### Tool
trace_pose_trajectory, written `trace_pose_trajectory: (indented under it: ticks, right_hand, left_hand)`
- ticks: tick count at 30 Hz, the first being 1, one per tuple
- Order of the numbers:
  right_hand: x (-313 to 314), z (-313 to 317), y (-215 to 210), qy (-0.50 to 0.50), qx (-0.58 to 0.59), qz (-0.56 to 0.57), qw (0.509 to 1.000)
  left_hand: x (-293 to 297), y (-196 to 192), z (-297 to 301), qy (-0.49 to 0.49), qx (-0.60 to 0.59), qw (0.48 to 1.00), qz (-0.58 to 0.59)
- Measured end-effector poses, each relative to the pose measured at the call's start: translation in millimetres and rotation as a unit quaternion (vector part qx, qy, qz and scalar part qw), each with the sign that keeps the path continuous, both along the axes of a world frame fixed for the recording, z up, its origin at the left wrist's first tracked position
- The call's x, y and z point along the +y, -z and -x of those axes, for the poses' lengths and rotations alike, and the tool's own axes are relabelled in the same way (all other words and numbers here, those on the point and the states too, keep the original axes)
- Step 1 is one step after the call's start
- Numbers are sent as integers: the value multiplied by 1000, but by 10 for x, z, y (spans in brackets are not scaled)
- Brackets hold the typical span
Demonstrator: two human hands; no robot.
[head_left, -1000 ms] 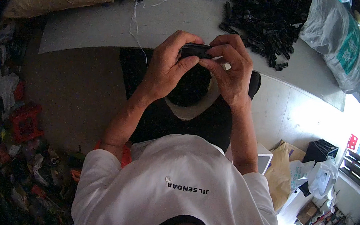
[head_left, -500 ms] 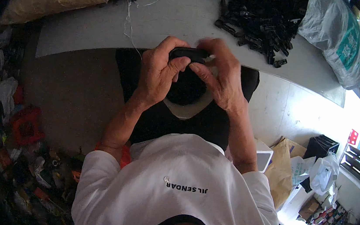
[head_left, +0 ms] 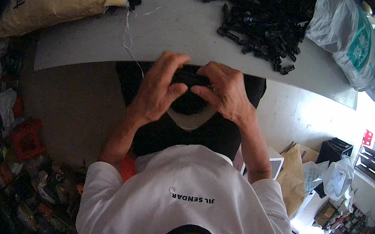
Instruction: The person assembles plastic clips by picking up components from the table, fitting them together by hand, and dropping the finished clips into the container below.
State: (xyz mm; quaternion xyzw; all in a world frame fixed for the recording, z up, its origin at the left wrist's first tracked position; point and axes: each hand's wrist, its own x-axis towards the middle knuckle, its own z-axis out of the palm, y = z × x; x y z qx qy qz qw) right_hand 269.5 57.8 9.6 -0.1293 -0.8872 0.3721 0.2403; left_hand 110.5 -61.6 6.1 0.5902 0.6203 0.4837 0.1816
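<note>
Both hands are raised over my lap, just in front of the table's near edge. Between them is a small, dark, elongated black piece (head_left: pixel 192 78), hard to make out against the dark background; its exact kind does not show. My right hand (head_left: pixel 226 93) grips its right end, with the fingers curled over the far side and the thumb on the near side. At the left end, my left hand (head_left: pixel 156 88) has its thumb and fingers spread apart around the piece, the fingertips smeared by motion.
A grey table (head_left: pixel 173 33) spans the far side. On it lie a heap of black plastic parts (head_left: pixel 265 29), a tan woven sack (head_left: pixel 67 1), loose white thread (head_left: pixel 127 35) and a clear plastic bag (head_left: pixel 337 37). A red crate (head_left: pixel 29 139) and clutter are at left, a brown paper bag (head_left: pixel 292 176) at right.
Both hands and the black piece have come down a little toward my body. The left fingers have lifted and spread from the piece, while the right fingers have closed over it.
</note>
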Motion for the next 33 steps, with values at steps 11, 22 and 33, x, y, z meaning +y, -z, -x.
trace_pose_trajectory:
  ticks: [11,22,33]
  right_hand:
    - [415,393,210,315,-138,-323,882]
    - [449,339,282,252,-66,-337,905]
    - [313,240,237,253,39,-233,938]
  left_hand:
    - [1827,351,563,-126,293,942,-109]
    - [1170,311,516,-48,307,950,14]
    - [1037,270,328,-197,420,886,-34]
